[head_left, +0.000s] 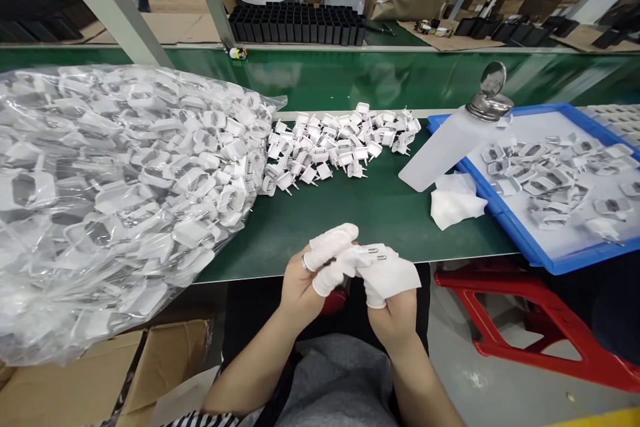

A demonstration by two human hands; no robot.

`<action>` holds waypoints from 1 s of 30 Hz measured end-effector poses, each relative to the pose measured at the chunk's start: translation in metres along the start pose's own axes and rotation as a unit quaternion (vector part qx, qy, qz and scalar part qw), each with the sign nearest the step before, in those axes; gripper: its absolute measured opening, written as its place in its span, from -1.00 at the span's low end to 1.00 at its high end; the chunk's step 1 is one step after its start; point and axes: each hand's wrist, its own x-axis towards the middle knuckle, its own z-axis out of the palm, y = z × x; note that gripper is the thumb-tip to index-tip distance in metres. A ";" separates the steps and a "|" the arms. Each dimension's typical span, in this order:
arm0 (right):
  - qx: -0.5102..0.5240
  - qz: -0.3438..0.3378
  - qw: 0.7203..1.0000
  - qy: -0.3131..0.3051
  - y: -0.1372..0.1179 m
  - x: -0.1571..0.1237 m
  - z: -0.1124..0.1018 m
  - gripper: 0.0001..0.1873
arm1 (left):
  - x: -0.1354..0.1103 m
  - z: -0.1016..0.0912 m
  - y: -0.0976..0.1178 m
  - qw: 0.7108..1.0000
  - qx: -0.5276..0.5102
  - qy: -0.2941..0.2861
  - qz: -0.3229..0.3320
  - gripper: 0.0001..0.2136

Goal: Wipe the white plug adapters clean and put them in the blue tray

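My left hand (320, 265), with white finger cots on its fingers, is closed on a white plug housing (361, 257) whose two metal pins point right. In my right hand (395, 310) is a white cloth (395, 275), pressed up against the housing; that hand's fingers are partly covered by the cloth. Both hands are held together over my lap, just off the near edge of the green table (350, 213). Beyond them lies a loose pile of similar white plug housings (335, 143).
A large clear bag (125, 193) full of housings covers the left side. At right, a white pump bottle (443, 147) stands by a folded cloth (455, 203) and a blue tray (505, 227) of housings. A red stool (520, 287) is below. People are across the conveyor (310, 77).
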 end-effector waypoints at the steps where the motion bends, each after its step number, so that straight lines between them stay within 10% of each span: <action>1: 0.003 0.001 1.000 0.002 0.000 -0.001 0.000 -0.66 | 0.000 -0.002 -0.001 1.000 0.022 -0.006 0.007 -0.68; 7: 0.015 0.068 0.993 0.094 -0.011 -0.007 0.004 -0.76 | 0.003 0.004 0.000 0.995 -0.044 0.055 -0.067 -0.70; 11: 0.206 0.267 0.941 0.002 -0.017 -0.003 0.003 -0.75 | 0.003 0.006 0.000 0.989 -0.019 0.082 -0.119 -0.69; 17: 0.326 0.319 0.889 -0.019 -0.021 -0.001 0.004 -0.78 | 0.005 0.009 0.001 0.989 -0.029 0.096 -0.107 -0.74; 24: 0.116 0.187 0.973 0.064 -0.029 -0.023 0.028 -0.77 | 0.001 0.018 -0.005 0.982 -0.047 0.162 -0.090 -0.72; 30: 0.074 0.092 0.991 0.064 -0.014 -0.036 0.034 -0.66 | 0.001 0.012 -0.003 0.977 -0.056 0.147 -0.143 -0.69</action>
